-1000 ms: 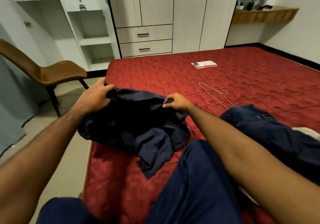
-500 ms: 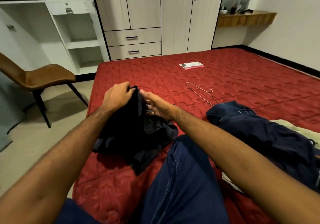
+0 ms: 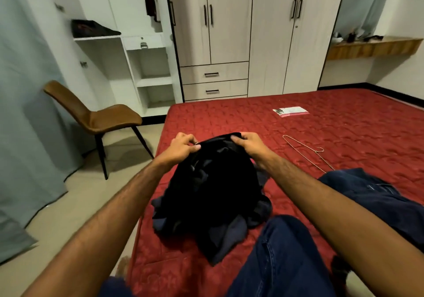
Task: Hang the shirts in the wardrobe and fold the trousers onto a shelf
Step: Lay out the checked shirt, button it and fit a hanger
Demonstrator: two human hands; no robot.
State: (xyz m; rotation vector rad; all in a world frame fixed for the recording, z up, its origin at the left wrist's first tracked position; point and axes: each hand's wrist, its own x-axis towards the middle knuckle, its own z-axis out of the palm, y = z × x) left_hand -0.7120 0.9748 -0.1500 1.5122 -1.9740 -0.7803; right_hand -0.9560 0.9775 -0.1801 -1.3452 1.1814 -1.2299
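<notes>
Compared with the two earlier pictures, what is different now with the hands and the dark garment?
Both hands have come together on the top edge of the dark garment and lifted it off the red mattress; its lower part still lies there. The left hand and right hand each pinch that edge, whereas a second ago they were spread apart on the flat heap. The wire hanger, the leaflet and the brown chair stayed in place.

Left hand (image 3: 182, 146): pinches the top edge of the dark cloth.
Right hand (image 3: 249, 144): grips the same edge, near the left hand.
Dark cloth (image 3: 213, 189): held up at the top, its bottom bunched on the red bed (image 3: 344, 136).
Wire hanger (image 3: 304, 152): lies flat on the bed, to the right of the hands.
Blue trousers (image 3: 378, 195): lie crumpled on the bed, far right.
Wardrobe (image 3: 229, 32): doors closed, behind the bed.
Brown chair (image 3: 96, 115): stands on the floor, left of the bed.
</notes>
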